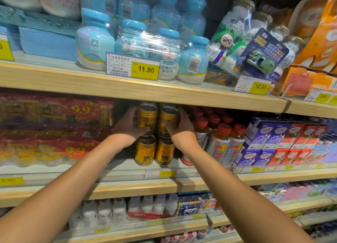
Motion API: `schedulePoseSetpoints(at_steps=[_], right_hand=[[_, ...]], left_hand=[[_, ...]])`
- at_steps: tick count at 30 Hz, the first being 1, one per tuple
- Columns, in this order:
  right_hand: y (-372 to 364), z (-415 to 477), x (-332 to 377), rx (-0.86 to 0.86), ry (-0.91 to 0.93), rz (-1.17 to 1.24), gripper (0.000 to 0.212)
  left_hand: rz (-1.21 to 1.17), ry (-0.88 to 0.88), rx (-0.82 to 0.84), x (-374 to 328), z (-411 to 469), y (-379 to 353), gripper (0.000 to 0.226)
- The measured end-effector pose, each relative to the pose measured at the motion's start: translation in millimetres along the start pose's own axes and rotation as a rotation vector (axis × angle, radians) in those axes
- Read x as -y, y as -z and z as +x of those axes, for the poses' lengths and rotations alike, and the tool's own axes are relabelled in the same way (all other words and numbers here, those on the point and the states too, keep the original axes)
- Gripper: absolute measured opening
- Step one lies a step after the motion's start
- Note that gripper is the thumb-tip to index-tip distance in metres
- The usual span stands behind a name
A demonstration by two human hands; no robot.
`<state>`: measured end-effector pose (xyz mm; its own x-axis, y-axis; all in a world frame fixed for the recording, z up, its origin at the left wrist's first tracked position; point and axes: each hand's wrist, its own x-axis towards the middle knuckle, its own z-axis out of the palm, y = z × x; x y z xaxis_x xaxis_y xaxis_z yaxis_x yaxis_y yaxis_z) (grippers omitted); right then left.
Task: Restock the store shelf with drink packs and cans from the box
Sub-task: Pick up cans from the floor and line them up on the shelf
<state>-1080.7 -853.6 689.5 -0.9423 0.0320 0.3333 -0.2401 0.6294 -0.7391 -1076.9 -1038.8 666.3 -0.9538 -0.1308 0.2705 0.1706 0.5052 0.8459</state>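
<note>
Gold Red Bull cans stand in two stacked rows on the middle shelf (127, 185). My left hand (127, 125) is wrapped around the upper left gold can (148, 116). My right hand (179, 127) grips the upper right gold can (168, 118). Both upper cans rest on the lower gold cans (155, 150), which stand at the shelf's front behind a 6.00 price tag (160, 173). More cans show dimly behind the upper pair. The box is not in view.
Red shrink-wrapped packs (54, 129) marked 9.9 fill the shelf left of the cans. Red-capped bottles (218, 138) and purple and red cartons (282, 142) stand to the right. Blue bottle packs (142, 35) sit on the shelf above; white bottles (127, 210) fill the one below.
</note>
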Motion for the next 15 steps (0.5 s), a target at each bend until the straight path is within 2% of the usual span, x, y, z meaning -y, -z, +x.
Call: schedulePoseSetpoints(at_steps=[2, 4, 6, 8, 9, 12, 15], right_hand=[[-3, -3, -7, 0.064, -0.099, 0.039, 0.061], [-8, -9, -13, 0.163, -0.218, -0.030, 0.054], [-8, -12, -16, 0.177, -0.251, -0.075, 0.056], [-9, -13, -16, 0.202, -0.280, -0.042, 0.041], [-10, -14, -15, 0.188, -0.238, -0.038, 0.037], [-14, -11, -18, 0.058, -0.053, -0.010, 0.071], [-18, -12, -19, 0.031, -0.072, 0.053, 0.078]], left_hand=[[0.004, -0.004, 0.009, 1, -2, 0, 0.082], [0.015, 0.008, 0.004, 3, -3, 0, 0.082], [0.024, 0.017, -0.001, 5, -4, -1, 0.078], [0.029, 0.014, 0.006, 5, -4, -2, 0.074], [0.033, 0.013, 0.011, 5, -4, -3, 0.072], [0.046, 0.010, 0.023, 3, -5, -3, 0.067], [0.042, 0.014, 0.047, 2, -8, -3, 0.069]])
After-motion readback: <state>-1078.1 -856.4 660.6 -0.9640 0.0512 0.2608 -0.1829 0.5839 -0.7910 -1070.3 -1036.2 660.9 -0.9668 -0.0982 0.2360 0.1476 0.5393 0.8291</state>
